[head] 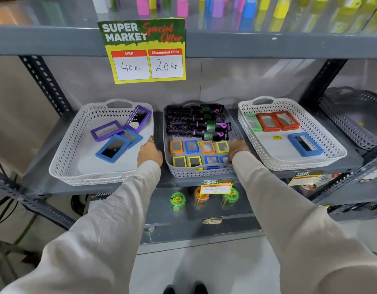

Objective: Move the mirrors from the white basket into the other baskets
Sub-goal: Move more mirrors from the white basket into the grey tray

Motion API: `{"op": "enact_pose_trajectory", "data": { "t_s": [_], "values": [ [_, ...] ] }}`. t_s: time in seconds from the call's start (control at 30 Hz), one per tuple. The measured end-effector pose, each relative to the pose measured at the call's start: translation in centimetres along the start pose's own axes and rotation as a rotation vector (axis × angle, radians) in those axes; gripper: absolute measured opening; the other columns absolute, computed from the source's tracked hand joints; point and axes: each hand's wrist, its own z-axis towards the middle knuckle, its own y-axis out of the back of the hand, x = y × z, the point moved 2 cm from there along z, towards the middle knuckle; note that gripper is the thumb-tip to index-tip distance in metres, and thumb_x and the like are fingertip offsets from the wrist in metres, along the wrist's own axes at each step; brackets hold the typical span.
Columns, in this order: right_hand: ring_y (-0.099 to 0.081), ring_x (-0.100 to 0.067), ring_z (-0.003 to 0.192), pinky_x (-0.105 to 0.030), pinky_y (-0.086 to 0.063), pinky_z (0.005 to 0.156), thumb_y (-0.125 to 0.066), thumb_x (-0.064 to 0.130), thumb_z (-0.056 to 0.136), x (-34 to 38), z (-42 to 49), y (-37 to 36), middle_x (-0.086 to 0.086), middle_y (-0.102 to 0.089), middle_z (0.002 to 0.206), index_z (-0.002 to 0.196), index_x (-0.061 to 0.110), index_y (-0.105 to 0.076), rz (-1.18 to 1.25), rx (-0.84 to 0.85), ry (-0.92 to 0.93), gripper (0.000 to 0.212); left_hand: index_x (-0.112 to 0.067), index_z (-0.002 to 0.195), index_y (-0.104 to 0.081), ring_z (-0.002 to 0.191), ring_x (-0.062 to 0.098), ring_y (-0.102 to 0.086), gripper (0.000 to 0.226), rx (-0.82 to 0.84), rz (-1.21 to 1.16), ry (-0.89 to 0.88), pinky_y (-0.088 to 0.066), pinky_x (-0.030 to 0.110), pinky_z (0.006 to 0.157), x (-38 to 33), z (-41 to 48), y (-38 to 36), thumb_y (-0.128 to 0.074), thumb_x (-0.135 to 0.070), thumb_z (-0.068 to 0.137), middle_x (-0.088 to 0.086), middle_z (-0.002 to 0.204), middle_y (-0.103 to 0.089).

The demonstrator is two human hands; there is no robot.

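Note:
Three baskets stand side by side on a grey shelf. The left white basket [62,158] holds two purple-framed mirrors [106,130] and two blue-framed mirrors [113,148], partly stacked. The middle grey basket [196,174] holds several small mirrors [176,147] with orange, blue and yellow frames. The right white basket [289,166] holds a green mirror [252,123], two red mirrors [268,122] and a blue mirror [305,144]. My left hand [150,153] curls over the middle basket's left rim. My right hand [238,149] grips its right rim, fingers hidden.
Black and purple hair brushes [191,122] fill the back of the middle basket. A price sign [145,52] hangs from the shelf above. A dark basket [353,115] sits at the far right. Green and orange tubs [177,201] stand on the lower shelf.

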Motion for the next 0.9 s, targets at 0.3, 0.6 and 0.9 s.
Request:
{"op": "enact_pose_trajectory", "data": {
  "t_s": [0.3, 0.6, 0.9],
  "values": [
    [-0.055, -0.032, 0.124, -0.039, -0.049, 0.094, -0.056, 0.013, 0.092, 0.41, -0.2, -0.41, -0.014, -0.054, 0.137, 0.132, 0.005, -0.05, -0.08, -0.005, -0.041, 0.041, -0.009, 0.137, -0.041, 0.115, 0.041, -0.055, 0.046, 0.011, -0.004, 0.015, -0.046, 0.044, 0.097, -0.13, -0.14, 0.31, -0.045, -0.008, 0.092, 0.024, 0.125, -0.058],
    [-0.049, -0.032, 0.13, -0.04, -0.046, 0.099, -0.068, 0.022, 0.083, 0.77, -0.71, -0.06, -0.013, -0.045, 0.144, 0.139, 0.006, -0.04, -0.009, 0.093, -0.066, 0.065, -0.012, 0.139, -0.039, 0.114, 0.041, -0.055, 0.048, 0.007, 0.016, 0.005, -0.046, 0.045, 0.097, -0.02, 0.1, 0.13, -0.045, -0.008, 0.091, 0.023, 0.125, -0.058],
    [-0.056, -0.031, 0.121, -0.037, -0.05, 0.093, -0.059, 0.018, 0.088, 0.93, -0.93, -0.4, -0.014, -0.053, 0.136, 0.133, 0.005, -0.048, -0.013, 0.057, -0.043, 0.048, -0.011, 0.14, -0.038, 0.116, 0.04, -0.054, 0.049, 0.015, 0.019, 0.007, -0.046, 0.045, 0.098, -0.25, 0.02, 0.18, -0.045, -0.007, 0.092, 0.023, 0.127, -0.057]
  ]
}}
